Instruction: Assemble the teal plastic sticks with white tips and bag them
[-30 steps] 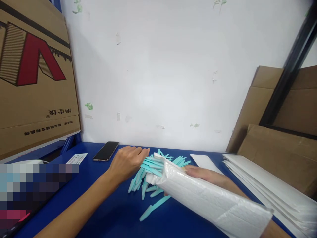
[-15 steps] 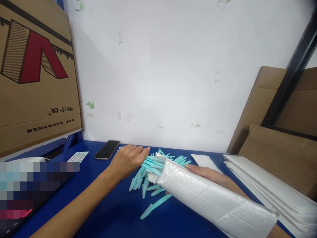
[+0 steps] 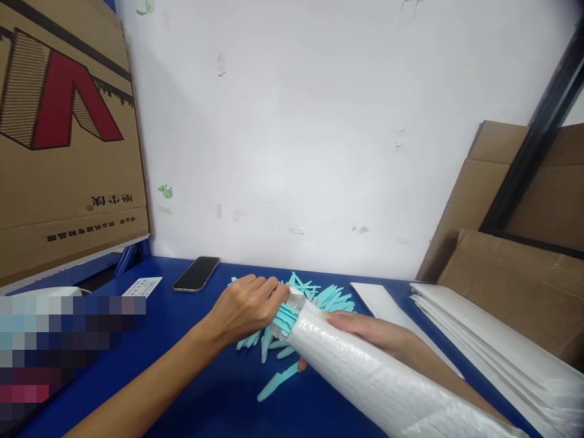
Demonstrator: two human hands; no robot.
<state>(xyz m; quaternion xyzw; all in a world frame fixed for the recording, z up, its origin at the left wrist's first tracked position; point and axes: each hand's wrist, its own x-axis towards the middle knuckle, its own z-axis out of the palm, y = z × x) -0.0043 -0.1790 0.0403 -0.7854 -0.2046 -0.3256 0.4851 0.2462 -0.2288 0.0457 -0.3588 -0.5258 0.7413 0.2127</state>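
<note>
My left hand (image 3: 250,304) is closed around the ends of a bundle of teal plastic pieces (image 3: 285,317), which stick into the mouth of a white padded bag (image 3: 356,365). My right hand (image 3: 360,325) grips that bag near its opening, thumb on top and a fingertip showing beneath. The bag slants down toward the lower right. Behind and below the hands, several more teal pieces (image 3: 331,298) lie loose in a pile, and a single one (image 3: 276,384) rests nearer to me on the blue table (image 3: 196,377).
A phone (image 3: 196,274) and a printed card (image 3: 143,286) lie at the left, by a pixelated area. One flat white bag (image 3: 375,298) and a stack of white bags (image 3: 493,347) are at the right. Cardboard boxes (image 3: 515,280) stand at both sides.
My left hand has moved right, toward the bag's mouth, and the teal bundle sits deeper in the bag. The bag's far end has dropped lower, and my right hand has shifted slightly left.
</note>
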